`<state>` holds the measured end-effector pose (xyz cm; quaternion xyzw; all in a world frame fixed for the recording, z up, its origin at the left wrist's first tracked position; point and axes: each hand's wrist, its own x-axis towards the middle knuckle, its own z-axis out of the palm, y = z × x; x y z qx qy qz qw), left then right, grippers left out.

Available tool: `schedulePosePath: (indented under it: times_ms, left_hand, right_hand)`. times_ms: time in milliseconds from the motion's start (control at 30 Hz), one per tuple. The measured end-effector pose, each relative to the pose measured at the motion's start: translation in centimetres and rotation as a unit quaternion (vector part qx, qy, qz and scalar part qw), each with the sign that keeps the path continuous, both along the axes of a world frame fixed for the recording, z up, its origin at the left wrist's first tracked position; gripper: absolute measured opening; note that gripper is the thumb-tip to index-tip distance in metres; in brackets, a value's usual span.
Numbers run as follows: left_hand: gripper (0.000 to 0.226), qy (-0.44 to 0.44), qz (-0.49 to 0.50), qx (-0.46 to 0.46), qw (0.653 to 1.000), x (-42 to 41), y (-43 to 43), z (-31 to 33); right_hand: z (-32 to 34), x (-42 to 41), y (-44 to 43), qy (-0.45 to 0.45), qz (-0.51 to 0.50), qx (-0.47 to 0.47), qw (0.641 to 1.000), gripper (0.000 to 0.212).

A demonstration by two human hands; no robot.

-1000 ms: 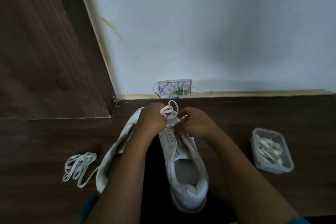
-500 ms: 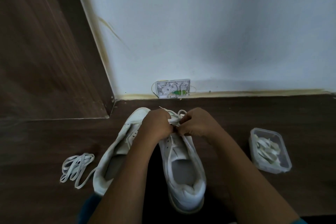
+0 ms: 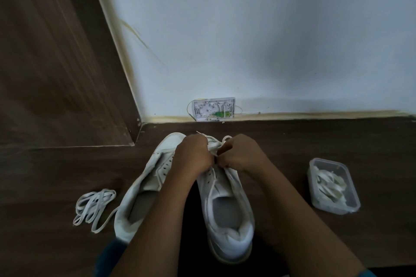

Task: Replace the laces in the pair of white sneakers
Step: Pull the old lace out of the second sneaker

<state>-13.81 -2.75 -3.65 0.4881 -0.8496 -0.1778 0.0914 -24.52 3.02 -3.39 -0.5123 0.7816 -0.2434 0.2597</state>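
Note:
Two white sneakers stand side by side on the dark wooden floor, toes toward the wall. The right sneaker (image 3: 227,211) sits between my forearms and carries a white lace (image 3: 213,144) bunched at its front eyelets. My left hand (image 3: 194,156) and my right hand (image 3: 240,155) meet over those eyelets, fingers curled, both pinching the lace. Its loops stick out past my knuckles. The left sneaker (image 3: 144,189) lies partly under my left forearm, its eyelets bare.
A loose white lace (image 3: 94,206) lies coiled on the floor left of the shoes. A clear plastic tub (image 3: 333,185) holding more laces stands at the right. A white wall with an open socket plate (image 3: 213,109) is just beyond the toes.
The upright lace loop has been pulled down flat against the shoe's front, and both hands have closed in tighter together. The view has dipped slightly; the shoes have stayed in place.

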Motion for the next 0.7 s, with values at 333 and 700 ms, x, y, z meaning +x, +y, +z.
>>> schedulePosePath:
  times_ms: [333, 700]
  left_hand:
    - [0.033, 0.149, 0.029, 0.123, 0.981, 0.9, -1.3, -0.4]
    - [0.027, 0.343, -0.002, 0.223, 0.912, 1.6, -1.0, 1.9]
  right_hand:
    - [0.1, 0.0, -0.3, 0.089, 0.029, -0.019, 0.995, 0.026]
    - [-1.0, 0.5, -0.5, 0.027, 0.01, -0.184, 0.982, 0.064]
